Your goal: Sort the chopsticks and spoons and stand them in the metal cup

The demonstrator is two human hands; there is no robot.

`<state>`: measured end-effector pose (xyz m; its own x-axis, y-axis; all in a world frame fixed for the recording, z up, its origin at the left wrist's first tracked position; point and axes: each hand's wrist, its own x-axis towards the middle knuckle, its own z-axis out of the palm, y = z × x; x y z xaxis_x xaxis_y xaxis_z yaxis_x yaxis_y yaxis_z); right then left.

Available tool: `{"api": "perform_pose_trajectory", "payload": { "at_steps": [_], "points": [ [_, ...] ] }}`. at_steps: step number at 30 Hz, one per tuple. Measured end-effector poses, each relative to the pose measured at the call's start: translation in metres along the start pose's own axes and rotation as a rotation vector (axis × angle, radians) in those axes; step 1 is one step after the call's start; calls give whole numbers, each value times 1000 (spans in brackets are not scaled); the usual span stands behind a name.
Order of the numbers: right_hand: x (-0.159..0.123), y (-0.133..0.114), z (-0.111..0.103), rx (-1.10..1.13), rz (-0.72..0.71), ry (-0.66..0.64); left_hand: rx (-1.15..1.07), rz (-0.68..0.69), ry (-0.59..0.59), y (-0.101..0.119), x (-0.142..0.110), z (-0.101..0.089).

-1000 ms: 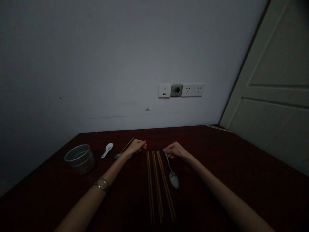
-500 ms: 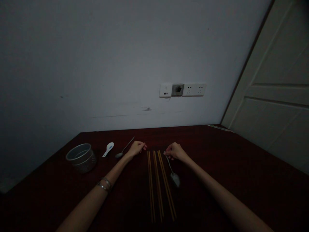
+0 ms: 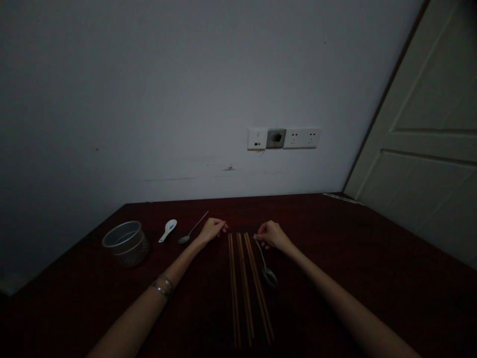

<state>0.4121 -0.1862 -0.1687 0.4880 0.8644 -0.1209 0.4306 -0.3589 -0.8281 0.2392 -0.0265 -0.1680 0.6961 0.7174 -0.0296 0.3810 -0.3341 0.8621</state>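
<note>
My right hand (image 3: 271, 234) pinches the handle end of a metal spoon (image 3: 263, 255), whose bowl points towards me. Just left of that spoon, three pairs of wooden chopsticks (image 3: 245, 283) lie lengthwise on the table, their far ends fanned closer together. My left hand (image 3: 213, 228) rests beyond their far left end with its fingers curled in; no object shows in it. Beside its wrist lies a second metal spoon (image 3: 194, 229), slanting away. A white ceramic spoon (image 3: 168, 230) with a blue mark is further left.
A clear plastic tub (image 3: 128, 246) stands at the left of the dark red table (image 3: 357, 238). Behind the table rises a pale wall with a row of sockets (image 3: 283, 138). A panelled door (image 3: 428, 124) is at the right.
The bowl of the spoon in my right hand has turned and looks darker. Both hands stay in nearly the same place; the view has shifted slightly.
</note>
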Motion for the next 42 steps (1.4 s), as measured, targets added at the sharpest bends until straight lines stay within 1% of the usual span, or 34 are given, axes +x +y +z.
{"api": "perform_pose_trajectory", "payload": {
  "at_steps": [6,10,12,15,19,22,24,27,30,33,36,38,42],
  "points": [
    [1,2,1,16,-5,15,7,17,1,-1,0,0],
    [2,3,-8,23,-26,8,-10,24,-1,-1,-1,-1],
    [3,7,-15,32,-51,42,-9,14,-8,0,-2,-1],
    [6,18,-25,65,-119,129,-9,2,-23,2,-5,0],
    [10,32,-30,155,-193,189,-19,11,-17,8,-6,-2],
    [10,36,-29,191,-200,204,10,129,38,20,-7,-15],
    [10,36,-27,183,-206,220,66,225,104,32,-8,-31],
    [9,36,-26,170,-215,237,155,264,212,43,-10,-59],
    [10,38,-25,152,-211,245,283,210,251,39,-9,-80],
    [10,39,-25,129,-214,249,459,79,269,25,-4,-91],
    [11,39,-25,118,-215,251,593,-70,288,10,-1,-94],
    [10,38,-25,107,-211,253,653,-141,279,3,-1,-94],
    [6,34,-25,68,-206,249,718,-200,216,-4,-2,-93]
  ]
}}
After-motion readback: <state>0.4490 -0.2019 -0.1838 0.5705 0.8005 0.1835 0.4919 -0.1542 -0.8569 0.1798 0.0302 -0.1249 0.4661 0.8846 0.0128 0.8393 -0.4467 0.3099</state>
